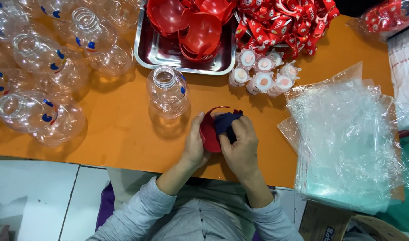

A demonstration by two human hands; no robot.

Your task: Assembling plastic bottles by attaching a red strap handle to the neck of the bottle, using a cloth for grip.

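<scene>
i see both forearms reaching up from the near desk (124, 134) edge, wrists bent inward. my left hand (194, 145) cups a red plastic shell (209, 131), fingers curled round its outer side. my right hand (241, 145) presses a dark blue cloth (226, 122) into the shell, fingers bunched and pinching the cloth. just beyond stands a clear plastic bottle (168, 91), with more clear bottles (39, 67) at far left. a steel tray (157, 56) holds red shells. a stack of clear bags (347, 138) overhangs the right edge. bare orange desk lies left of my hands.
</scene>
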